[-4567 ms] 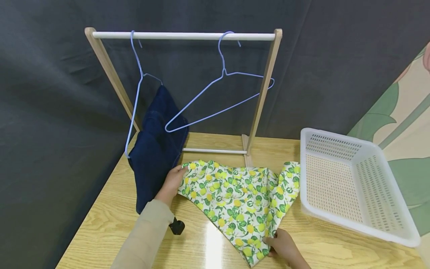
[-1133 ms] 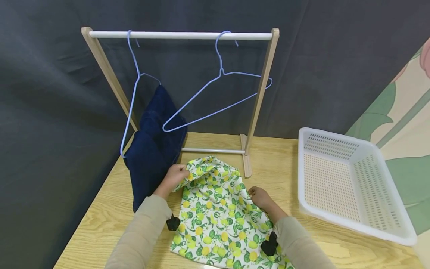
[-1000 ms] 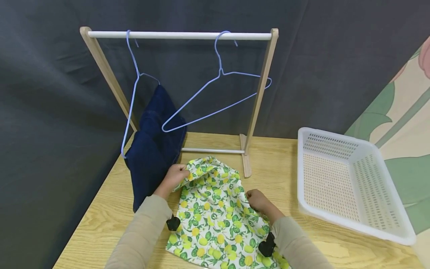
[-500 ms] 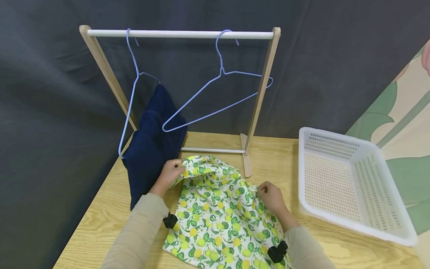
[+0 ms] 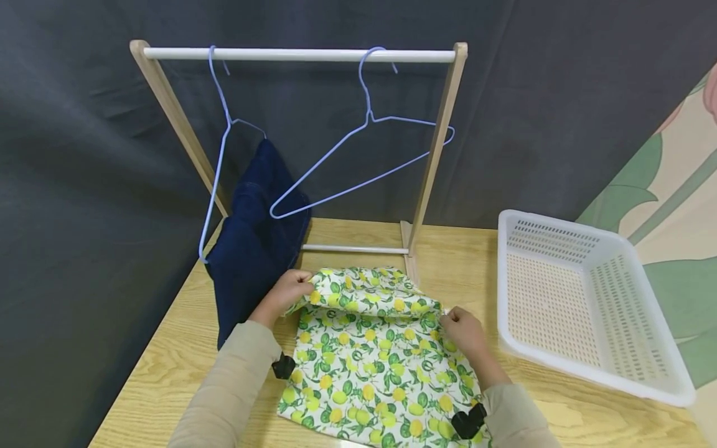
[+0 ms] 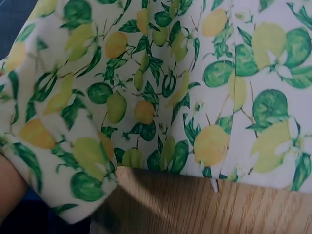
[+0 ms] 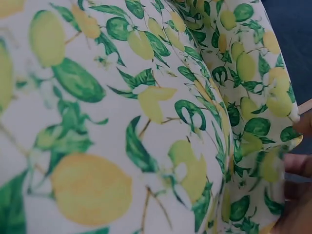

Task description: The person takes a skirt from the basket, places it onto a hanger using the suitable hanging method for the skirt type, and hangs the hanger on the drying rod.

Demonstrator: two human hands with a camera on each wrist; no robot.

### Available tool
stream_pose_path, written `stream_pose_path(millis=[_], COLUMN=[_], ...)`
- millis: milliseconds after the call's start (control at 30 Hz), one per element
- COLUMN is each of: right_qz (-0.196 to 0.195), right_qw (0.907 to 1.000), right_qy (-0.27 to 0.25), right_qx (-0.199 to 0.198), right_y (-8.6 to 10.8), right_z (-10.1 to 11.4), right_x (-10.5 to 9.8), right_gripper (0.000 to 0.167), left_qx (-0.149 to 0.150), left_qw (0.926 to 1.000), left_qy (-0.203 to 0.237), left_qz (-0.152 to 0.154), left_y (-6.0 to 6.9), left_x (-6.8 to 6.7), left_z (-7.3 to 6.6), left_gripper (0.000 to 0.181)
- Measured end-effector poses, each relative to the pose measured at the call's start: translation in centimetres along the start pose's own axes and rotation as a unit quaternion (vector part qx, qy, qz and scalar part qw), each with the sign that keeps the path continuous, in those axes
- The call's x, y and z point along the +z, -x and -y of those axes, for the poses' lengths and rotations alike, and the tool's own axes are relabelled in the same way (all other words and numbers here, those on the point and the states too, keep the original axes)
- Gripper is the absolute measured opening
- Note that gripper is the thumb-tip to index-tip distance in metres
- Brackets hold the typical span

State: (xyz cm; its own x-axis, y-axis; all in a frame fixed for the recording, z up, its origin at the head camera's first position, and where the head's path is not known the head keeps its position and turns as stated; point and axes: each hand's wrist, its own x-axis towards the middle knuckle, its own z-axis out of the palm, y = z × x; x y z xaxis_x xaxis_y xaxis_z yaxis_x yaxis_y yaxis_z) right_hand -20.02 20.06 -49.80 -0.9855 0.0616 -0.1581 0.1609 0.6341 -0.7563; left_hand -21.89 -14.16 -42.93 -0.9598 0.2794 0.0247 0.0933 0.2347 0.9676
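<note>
- And the left hand [image 5: 282, 295] has the lemon-print cloth [image 5: 375, 373], fingers curled and pinching its far-left corner!
- Over on the other side, the right hand [image 5: 463, 331] pinches the right edge, finger and thumb on the fabric; the right wrist view shows them up close, right at the border.
- Between the two sets of fingers, a band of cloth bulges up in a fold, with shadow beneath it (and what a busy pattern, all lemons and green leaves).
- Nearer the person than the fingers, the rest spreads across the wooden table [image 5: 168, 373].
- Just beside the left fingers, on their left, hangs the dark denim garment [image 5: 254, 230], up on one blue hanger [image 5: 228, 126]; contact with the hand, I can't tell.
- Above and beyond both hands, a bare blue hanger [image 5: 369, 116] dangles from the rack [image 5: 297, 55].
- Well to the right of the right fingers sits the white basket [image 5: 551, 311].
</note>
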Motion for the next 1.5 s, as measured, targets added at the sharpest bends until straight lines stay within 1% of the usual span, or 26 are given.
stream_pose_path(millis=[33,100,167,200,267,300,367,433,500,533,600,633,667,733,767,800,867,933,1033,1100,1167,1233,1333,1367,1433,1500], right_qz=[0.018,0.030,0.015,0.002,-0.013,-0.019,-0.002,0.029,0.052,0.064,0.073,0.079,0.087,0.111,0.126,0.140,0.176,0.202,0.231,0.229,0.230,0.217,0.187,0.168,0.138,0.117], right_qw=[0.9997,0.9990,0.9990,0.9994,0.9997,0.9995,0.9976,0.9945,0.9936,0.9935,0.9948,0.9949,0.9945,0.9925,0.9907,0.9887,0.9822,0.9756,0.9654,0.9646,0.9636,0.9664,0.9707,0.9742,0.9797,0.9811], right_qy=[0.009,0.023,0.038,0.032,0.001,-0.017,-0.063,-0.090,-0.086,-0.077,-0.047,-0.035,-0.025,-0.023,-0.025,-0.032,-0.054,-0.078,-0.115,-0.126,-0.134,-0.134,-0.150,-0.150,-0.144,-0.144], right_qx=[0.011,0.022,0.018,0.016,0.019,0.020,0.030,0.045,0.052,0.054,0.055,0.053,0.052,0.047,0.045,0.044,0.040,0.037,0.037,0.036,0.031,0.028,0.017,0.009,-0.021,-0.056], right_y=[-0.2,-0.8,-1.3,-1.5,-2.1,-2.2,-2.6,-3.0,-3.4,-3.7,-4.0,-4.1,-4.2,-4.3,-4.3,-4.3,-4.3,-4.2,-4.3,-4.3,-4.3,-4.3,-4.5,-4.6,-4.7,-4.8], right_z=[-0.1,-0.3,-0.2,-0.2,0.0,0.2,0.4,0.5,0.6,0.5,0.3,0.2,0.1,-0.2,-0.3,-0.4,-0.5,-0.7,-0.7,-0.5,-0.2,0.1,0.4,0.5,0.7,1.1], right_x=[0.1,0.5,0.7,0.8,0.9,0.9,0.8,0.7,0.8,0.8,1.0,1.1,1.2,1.4,1.4,1.5,1.6,1.6,1.6,1.5,1.4,1.3,1.5,1.6,1.8,2.1], right_gripper=[0.031,0.040,0.043,0.043,0.042,0.044,0.054,0.062,0.066,0.065,0.055,0.048,0.040,0.027,0.024,0.023,0.029,0.037,0.046,0.050,0.054,0.057,0.056,0.054,0.051,0.052], left_qx=[-0.004,-0.016,-0.035,-0.050,-0.076,-0.087,-0.118,-0.149,-0.179,-0.195,-0.216,-0.220,-0.220,-0.207,-0.194,-0.180,-0.151,-0.120,-0.074,-0.049,-0.027,-0.013,0.013,0.020,0.032,0.032], left_qw=[0.9998,0.9985,0.9966,0.9957,0.9936,0.9923,0.9886,0.9837,0.9776,0.9744,0.9704,0.9697,0.9698,0.9733,0.9763,0.9791,0.9843,0.9896,0.9959,0.9979,0.9985,0.9978,0.9947,0.9932,0.9898,0.9869], left_qy=[-0.005,-0.013,-0.024,-0.026,-0.039,-0.049,-0.063,-0.079,-0.097,-0.100,-0.099,-0.098,-0.099,-0.094,-0.092,-0.091,-0.091,-0.079,-0.051,-0.028,-0.004,0.012,0.033,0.037,0.041,0.051], left_qz=[0.020,0.051,0.070,0.073,0.075,0.073,0.068,0.061,0.054,0.049,0.042,0.038,0.037,0.032,0.027,0.023,0.010,0.002,0.014,0.031,0.048,0.064,0.097,0.109,0.132,0.150], left_y=[0.0,0.0,0.0,-0.2,-0.5,-0.6,-1.0,-1.2,-1.4,-1.5,-1.6,-1.6,-1.7,-1.8,-1.9,-1.9,-1.9,-1.9,-1.9,-1.8,-1.7,-1.4,-0.9,-0.8,-0.5,-0.4], left_x=[0.0,-0.2,-0.2,-0.2,-0.1,0.0,0.3,0.7,1.1,1.3,1.7,1.8,2.0,2.3,2.4,2.6,2.8,2.9,3.0,2.9,2.8,2.6,2.5,2.5,2.6,2.6], left_z=[0.0,0.2,0.4,0.7,1.7,2.2,3.3,4.1,4.6,4.7,4.9,4.9,4.9,5.0,5.0,5.0,4.9,4.7,4.1,3.7,3.0,2.1,0.6,0.2,-0.4,-0.7], left_gripper=[0.028,0.028,0.026,0.025,0.025,0.026,0.027,0.026,0.021,0.021,0.030,0.034,0.034,0.025,0.020,0.022,0.034,0.036,0.035,0.034,0.033,0.033,0.031,0.030,0.028,0.026])
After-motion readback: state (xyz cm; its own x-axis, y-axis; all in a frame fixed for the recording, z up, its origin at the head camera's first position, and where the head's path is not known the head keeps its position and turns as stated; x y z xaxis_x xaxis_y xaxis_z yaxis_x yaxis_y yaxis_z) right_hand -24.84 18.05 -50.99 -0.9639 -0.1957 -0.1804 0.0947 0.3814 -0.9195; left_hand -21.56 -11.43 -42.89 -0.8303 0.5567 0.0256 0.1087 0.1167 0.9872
